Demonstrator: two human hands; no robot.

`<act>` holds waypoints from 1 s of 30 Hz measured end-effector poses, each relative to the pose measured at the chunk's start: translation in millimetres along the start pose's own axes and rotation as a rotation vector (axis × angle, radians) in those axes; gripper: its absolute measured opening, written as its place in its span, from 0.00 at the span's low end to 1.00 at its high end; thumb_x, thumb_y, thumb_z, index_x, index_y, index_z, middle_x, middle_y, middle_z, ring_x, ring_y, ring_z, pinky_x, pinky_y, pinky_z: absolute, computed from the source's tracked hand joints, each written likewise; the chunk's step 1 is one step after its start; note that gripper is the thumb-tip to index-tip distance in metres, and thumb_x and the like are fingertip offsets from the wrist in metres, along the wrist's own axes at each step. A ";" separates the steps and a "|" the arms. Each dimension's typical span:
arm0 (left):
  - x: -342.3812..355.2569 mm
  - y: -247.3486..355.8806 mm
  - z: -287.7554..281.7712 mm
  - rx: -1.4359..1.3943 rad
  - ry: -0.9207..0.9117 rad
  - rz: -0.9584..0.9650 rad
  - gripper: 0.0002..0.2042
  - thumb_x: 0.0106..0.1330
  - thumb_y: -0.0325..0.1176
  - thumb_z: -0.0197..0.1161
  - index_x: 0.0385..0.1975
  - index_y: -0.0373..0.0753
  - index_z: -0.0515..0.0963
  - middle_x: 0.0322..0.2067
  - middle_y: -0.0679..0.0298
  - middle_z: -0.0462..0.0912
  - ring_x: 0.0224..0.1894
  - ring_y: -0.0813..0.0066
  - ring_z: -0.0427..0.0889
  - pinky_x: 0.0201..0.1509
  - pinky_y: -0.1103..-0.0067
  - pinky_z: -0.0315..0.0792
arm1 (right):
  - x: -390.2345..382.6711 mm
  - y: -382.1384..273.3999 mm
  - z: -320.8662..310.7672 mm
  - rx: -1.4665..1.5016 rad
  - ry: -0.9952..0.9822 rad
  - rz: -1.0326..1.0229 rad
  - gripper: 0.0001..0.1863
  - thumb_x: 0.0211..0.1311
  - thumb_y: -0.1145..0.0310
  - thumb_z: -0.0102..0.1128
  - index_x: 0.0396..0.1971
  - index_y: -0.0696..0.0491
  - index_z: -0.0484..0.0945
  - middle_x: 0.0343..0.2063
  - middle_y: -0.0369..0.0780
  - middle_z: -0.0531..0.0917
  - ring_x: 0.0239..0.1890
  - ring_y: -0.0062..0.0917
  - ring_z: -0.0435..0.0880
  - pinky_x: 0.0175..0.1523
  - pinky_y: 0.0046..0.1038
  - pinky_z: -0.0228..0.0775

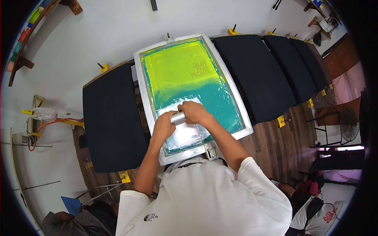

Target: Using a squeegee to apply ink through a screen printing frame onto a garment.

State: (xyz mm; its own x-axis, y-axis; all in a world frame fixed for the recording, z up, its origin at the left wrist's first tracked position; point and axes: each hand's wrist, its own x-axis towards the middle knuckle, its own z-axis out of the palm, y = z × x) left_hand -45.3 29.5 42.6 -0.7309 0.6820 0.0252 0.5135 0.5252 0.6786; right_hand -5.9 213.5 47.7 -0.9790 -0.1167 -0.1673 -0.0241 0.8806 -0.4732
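Note:
A silver-handled squeegee [178,118] is gripped by both my hands over a screen-printing frame [233,98]. My left hand [163,126] is closed round its left end, and my right hand [192,111] round its right end. White ink [186,135] lies thickly on the mesh below and around them. The frame's pale metal border surrounds a teal mesh [220,104] whose far half is yellow-green [169,65], with a small block of lettering at its right. My hands partly hide the squeegee, and its blade edge cannot be made out.
Black fabric covers the boards left [112,118] and right [256,74] of the frame. Metal clamps [210,151] hold its near and far ends. Yellow brackets [281,121] stick out around the boards. Other people [92,220] are at the lower left and lower right [323,214].

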 end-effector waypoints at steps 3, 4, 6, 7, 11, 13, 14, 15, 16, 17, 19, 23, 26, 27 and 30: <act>3.4 0.6 -2.5 0.011 -0.112 -0.102 0.22 0.50 0.15 0.59 0.49 0.33 0.81 0.43 0.44 0.83 0.46 0.45 0.82 0.53 0.62 0.75 | 7.1 5.0 4.5 0.047 -0.040 0.031 0.18 0.39 0.73 0.67 0.36 0.53 0.82 0.36 0.47 0.84 0.43 0.45 0.83 0.46 0.41 0.77; 2.1 3.3 -3.3 0.005 -0.117 -0.109 0.22 0.50 0.15 0.59 0.49 0.33 0.81 0.43 0.44 0.83 0.46 0.45 0.82 0.53 0.62 0.75 | 5.2 3.9 7.9 0.042 -0.037 0.041 0.18 0.38 0.73 0.67 0.36 0.54 0.82 0.36 0.47 0.84 0.43 0.45 0.83 0.47 0.41 0.77; -0.7 10.2 -2.8 0.038 -0.081 -0.068 0.22 0.50 0.14 0.58 0.48 0.33 0.81 0.43 0.43 0.83 0.47 0.45 0.82 0.53 0.61 0.76 | -2.2 3.5 12.4 0.044 0.010 0.045 0.18 0.37 0.74 0.69 0.36 0.54 0.84 0.37 0.47 0.85 0.42 0.43 0.85 0.47 0.41 0.79; -5.5 4.7 2.8 0.047 -0.050 -0.057 0.23 0.50 0.12 0.58 0.48 0.33 0.81 0.44 0.44 0.83 0.48 0.45 0.82 0.54 0.61 0.76 | -6.3 1.7 15.0 0.063 0.048 0.044 0.18 0.37 0.74 0.70 0.36 0.54 0.84 0.37 0.47 0.85 0.42 0.44 0.84 0.48 0.41 0.79; -26.5 2.4 18.1 0.013 0.003 -0.060 0.23 0.51 0.12 0.56 0.50 0.34 0.80 0.47 0.46 0.82 0.51 0.46 0.81 0.55 0.62 0.75 | -32.8 -6.8 28.7 0.085 0.134 0.052 0.18 0.38 0.76 0.69 0.36 0.54 0.84 0.38 0.47 0.84 0.44 0.44 0.82 0.49 0.41 0.79; -41.1 10.7 22.5 -0.004 -0.002 -0.067 0.23 0.52 0.12 0.56 0.49 0.34 0.80 0.47 0.46 0.82 0.51 0.46 0.81 0.55 0.61 0.75 | -48.2 -10.6 35.0 0.094 0.163 0.056 0.18 0.39 0.76 0.69 0.37 0.54 0.83 0.37 0.46 0.83 0.43 0.44 0.82 0.48 0.41 0.78; -48.3 13.5 25.4 -0.014 -0.010 -0.073 0.23 0.52 0.12 0.55 0.49 0.34 0.80 0.47 0.46 0.82 0.51 0.46 0.81 0.55 0.61 0.75 | -56.4 -8.7 42.4 0.107 0.169 0.050 0.19 0.39 0.76 0.69 0.37 0.55 0.82 0.37 0.46 0.82 0.43 0.44 0.81 0.48 0.42 0.78; -57.1 14.4 28.4 -0.021 0.017 -0.040 0.22 0.52 0.12 0.55 0.49 0.33 0.79 0.47 0.46 0.82 0.50 0.46 0.81 0.54 0.60 0.75 | -63.8 -13.1 44.9 0.114 0.164 0.056 0.19 0.38 0.76 0.69 0.37 0.54 0.82 0.37 0.46 0.82 0.43 0.44 0.81 0.47 0.41 0.78; -66.0 16.4 32.3 -0.030 0.042 -0.006 0.22 0.51 0.12 0.55 0.48 0.32 0.78 0.46 0.46 0.82 0.49 0.46 0.81 0.53 0.60 0.76 | -72.9 -17.7 45.2 0.120 0.159 0.065 0.19 0.38 0.77 0.69 0.37 0.54 0.82 0.37 0.45 0.82 0.42 0.44 0.81 0.47 0.41 0.78; -73.3 18.2 34.4 -0.035 0.041 0.014 0.22 0.51 0.12 0.56 0.48 0.32 0.78 0.46 0.46 0.82 0.49 0.46 0.81 0.53 0.60 0.76 | -81.2 -22.5 43.1 0.125 0.146 0.077 0.20 0.37 0.77 0.68 0.38 0.55 0.82 0.38 0.45 0.82 0.43 0.44 0.81 0.49 0.40 0.77; -87.7 25.0 36.6 -0.043 0.050 0.029 0.22 0.50 0.12 0.56 0.48 0.32 0.78 0.47 0.46 0.82 0.49 0.46 0.81 0.53 0.60 0.76 | -98.3 -32.3 40.4 0.127 0.120 0.096 0.22 0.36 0.77 0.67 0.39 0.55 0.82 0.38 0.45 0.83 0.44 0.43 0.81 0.51 0.39 0.76; -101.6 39.9 25.3 -0.090 -0.119 -0.106 0.24 0.50 0.12 0.56 0.49 0.33 0.80 0.46 0.46 0.83 0.49 0.46 0.82 0.56 0.63 0.75 | -119.2 -42.8 38.2 0.125 0.046 0.144 0.20 0.38 0.76 0.67 0.38 0.55 0.84 0.38 0.46 0.84 0.43 0.44 0.83 0.50 0.39 0.77; -89.9 36.8 15.7 -0.097 -0.209 -0.167 0.21 0.50 0.17 0.61 0.46 0.38 0.83 0.39 0.45 0.85 0.43 0.45 0.84 0.52 0.62 0.77 | -111.5 -41.3 22.7 0.136 -0.103 0.145 0.19 0.38 0.75 0.66 0.37 0.54 0.85 0.35 0.48 0.86 0.40 0.45 0.85 0.48 0.41 0.79; -78.8 30.4 10.3 -0.090 -0.313 -0.172 0.20 0.50 0.18 0.61 0.45 0.39 0.83 0.37 0.45 0.85 0.42 0.46 0.84 0.51 0.62 0.77 | -100.4 -35.4 17.6 0.099 -0.180 0.118 0.17 0.39 0.73 0.65 0.36 0.53 0.86 0.31 0.49 0.86 0.36 0.46 0.86 0.45 0.42 0.79; -44.5 15.5 -2.9 -0.073 -0.402 -0.195 0.17 0.50 0.20 0.61 0.42 0.40 0.85 0.35 0.45 0.85 0.40 0.47 0.85 0.49 0.63 0.78 | -60.5 -20.6 4.5 0.023 -0.241 0.072 0.17 0.40 0.72 0.63 0.37 0.51 0.86 0.31 0.48 0.86 0.36 0.45 0.86 0.44 0.42 0.80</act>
State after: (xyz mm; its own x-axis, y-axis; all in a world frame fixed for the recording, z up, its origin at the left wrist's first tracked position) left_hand -6.1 5.9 54.1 -0.5709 0.7252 -0.3850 0.3402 0.6357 0.6929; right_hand 54.7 200.3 63.7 -0.9015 -0.1622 -0.4013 0.0516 0.8802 -0.4718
